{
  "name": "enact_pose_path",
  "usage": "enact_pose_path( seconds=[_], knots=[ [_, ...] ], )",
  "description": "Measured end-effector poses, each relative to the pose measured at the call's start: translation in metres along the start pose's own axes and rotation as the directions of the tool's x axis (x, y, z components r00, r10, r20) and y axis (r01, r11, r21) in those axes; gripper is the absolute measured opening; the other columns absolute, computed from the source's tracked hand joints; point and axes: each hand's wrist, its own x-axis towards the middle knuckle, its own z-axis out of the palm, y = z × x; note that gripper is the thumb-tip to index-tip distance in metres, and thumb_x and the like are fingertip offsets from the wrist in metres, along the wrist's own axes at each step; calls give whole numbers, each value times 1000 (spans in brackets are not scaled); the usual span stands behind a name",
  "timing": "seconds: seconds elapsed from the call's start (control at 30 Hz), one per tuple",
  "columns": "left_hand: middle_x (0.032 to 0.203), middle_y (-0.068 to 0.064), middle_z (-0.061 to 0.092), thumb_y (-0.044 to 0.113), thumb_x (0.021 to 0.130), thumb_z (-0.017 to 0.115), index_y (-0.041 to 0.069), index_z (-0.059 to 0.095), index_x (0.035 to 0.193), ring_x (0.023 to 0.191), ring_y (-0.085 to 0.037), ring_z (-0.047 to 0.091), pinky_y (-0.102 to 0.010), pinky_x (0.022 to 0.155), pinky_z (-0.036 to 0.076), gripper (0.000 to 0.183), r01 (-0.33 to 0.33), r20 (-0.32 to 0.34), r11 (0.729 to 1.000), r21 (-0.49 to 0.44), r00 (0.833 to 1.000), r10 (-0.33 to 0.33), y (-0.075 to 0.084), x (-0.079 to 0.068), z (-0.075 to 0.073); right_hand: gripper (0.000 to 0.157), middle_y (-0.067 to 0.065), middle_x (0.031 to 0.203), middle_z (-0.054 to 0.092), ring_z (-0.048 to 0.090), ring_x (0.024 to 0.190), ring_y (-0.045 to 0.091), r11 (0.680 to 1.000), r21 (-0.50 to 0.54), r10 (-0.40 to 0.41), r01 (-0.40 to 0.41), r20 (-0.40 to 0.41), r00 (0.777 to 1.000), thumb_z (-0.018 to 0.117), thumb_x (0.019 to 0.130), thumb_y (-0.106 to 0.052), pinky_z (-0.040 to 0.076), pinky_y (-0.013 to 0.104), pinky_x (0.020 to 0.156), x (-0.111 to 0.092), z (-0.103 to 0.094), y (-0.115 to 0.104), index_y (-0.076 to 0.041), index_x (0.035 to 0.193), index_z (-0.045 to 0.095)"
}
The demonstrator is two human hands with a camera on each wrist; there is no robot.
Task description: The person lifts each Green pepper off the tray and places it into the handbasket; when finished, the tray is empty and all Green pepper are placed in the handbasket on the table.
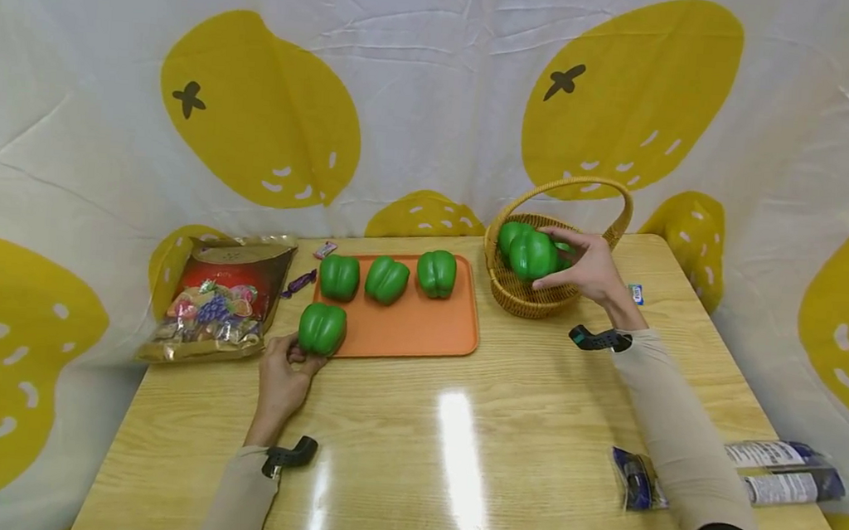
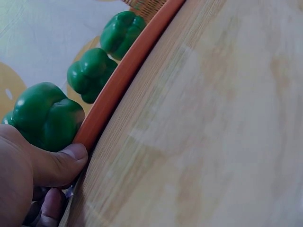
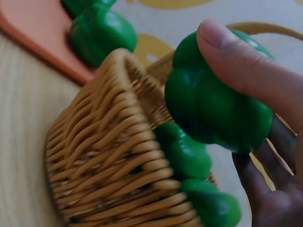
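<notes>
My right hand [image 1: 592, 270] grips a green bell pepper [image 1: 532, 255] between thumb and fingers, above the wicker basket [image 1: 529, 305]. Other green peppers [image 3: 189, 156] lie inside the basket, partly hidden by the held one and the wall. At the near left corner of the orange tray [image 1: 412, 332], my left hand [image 1: 287, 377] pinches the rim, its thumb [image 2: 71, 153] on the edge and its fingers curled below. Right beside that thumb sits a green pepper [image 1: 322, 328]. Three more peppers [image 1: 387, 279] stand in a row along the tray's far side.
A bag of fruit candy [image 1: 220, 299] lies left of the tray, with a purple wrapped candy [image 1: 299, 283] and a pink one [image 1: 325, 250] between them. A small blue packet [image 1: 636, 294] is right of the basket. Dark plastic packages [image 1: 790, 473] lie by the right forearm.
</notes>
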Motion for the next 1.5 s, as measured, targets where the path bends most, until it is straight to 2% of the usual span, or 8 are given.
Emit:
enact_pose_path(
  seconds=[0.33,0.6,0.83,0.97,1.1,1.2,1.3,1.5],
  knots=[
    [101,-17,55,7,76,84,-8,61,125,82,-29,59,-26,73,47,56,8,-7,1000,9,1000,-8,0,3,-2,87,17,138,54,56,118,36,882,-469,74,-43,48,996,98,53,-36,53,54,92,9,12,15,-29,133,63],
    [99,-17,56,7,75,84,-8,62,123,81,-30,60,-27,73,46,55,4,-14,1000,10,1000,-4,1,2,-2,77,11,134,62,55,122,33,849,-528,75,12,143,987,93,62,-43,49,51,99,8,15,15,-23,132,65],
    [100,-17,56,7,76,84,-9,61,123,81,-28,58,-31,73,46,55,4,1,1000,21,1000,-4,0,-3,0,70,10,137,60,55,124,35,912,-410,31,22,121,992,90,71,-32,47,51,103,2,13,-6,-18,134,63],
    [100,-18,56,7,76,84,-9,61,123,81,-28,57,-30,73,46,55,-5,5,1000,20,1000,5,1,-3,-1,71,19,136,59,53,125,41,976,26,-217,216,92,972,87,72,-4,45,45,106,5,20,-56,0,136,58],
    [101,-17,55,7,76,84,-8,61,123,82,-28,58,-32,74,47,55,0,0,1000,16,1000,0,1,-1,-2,89,30,135,55,52,125,45,729,562,-489,391,29,872,91,61,-1,44,49,107,12,51,-110,14,137,47],
    [101,-16,55,7,76,84,-7,61,124,82,-28,59,-30,74,48,55,6,6,1000,8,1000,-6,-1,1,-1,101,27,138,53,51,128,41,599,691,-559,405,-1,829,95,56,-13,42,51,109,15,91,-127,9,141,45],
    [102,-16,55,8,77,84,-7,60,125,83,-28,60,-23,74,48,56,8,17,1000,5,1000,-8,-2,2,-1,106,26,142,50,48,130,39,639,671,-546,376,51,836,96,56,-19,40,53,110,14,143,-119,4,145,42],
    [100,-16,55,8,77,84,-7,62,124,82,-29,60,-22,73,47,54,9,4,1000,-7,1000,-9,0,1,0,102,18,149,45,44,136,34,856,447,-398,259,250,883,91,64,-2,39,55,110,-1,254,-78,2,149,35]
  ],
)
